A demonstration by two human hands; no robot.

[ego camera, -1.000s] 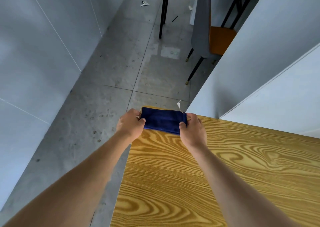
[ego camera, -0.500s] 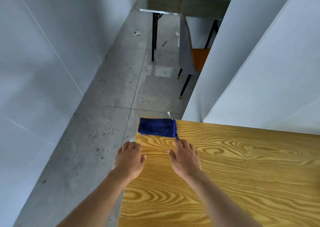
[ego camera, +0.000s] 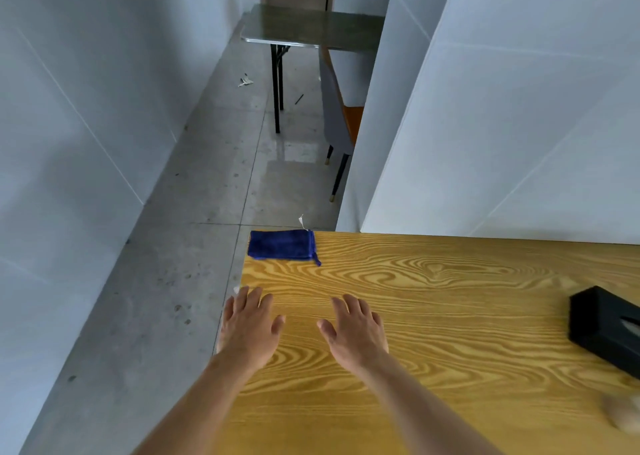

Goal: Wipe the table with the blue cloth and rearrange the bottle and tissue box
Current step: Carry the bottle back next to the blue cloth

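Observation:
A folded blue cloth (ego camera: 281,245) lies flat on the far left corner of the wooden table (ego camera: 450,281). My left hand (ego camera: 251,326) hovers over the table's left edge, fingers spread, holding nothing. My right hand (ego camera: 356,333) is beside it over the tabletop, also open and apart from the cloth. A black tissue box (ego camera: 606,330) sits at the right edge of the view, partly cut off. A blurred pale object (ego camera: 623,413) shows at the lower right corner; I cannot tell what it is. No bottle can be made out.
White walls (ego camera: 502,108) stand directly behind the table and along the left side. To the left lies a bare concrete floor (ego camera: 156,298). Farther back are a dark folding table (ego camera: 311,31) and a grey chair with an orange seat (ego camera: 341,122).
Both hands let go of the blue cloth at the table corner and drew back toward me, fingers spreading. The view rose and turned right, bringing the tissue box into sight.

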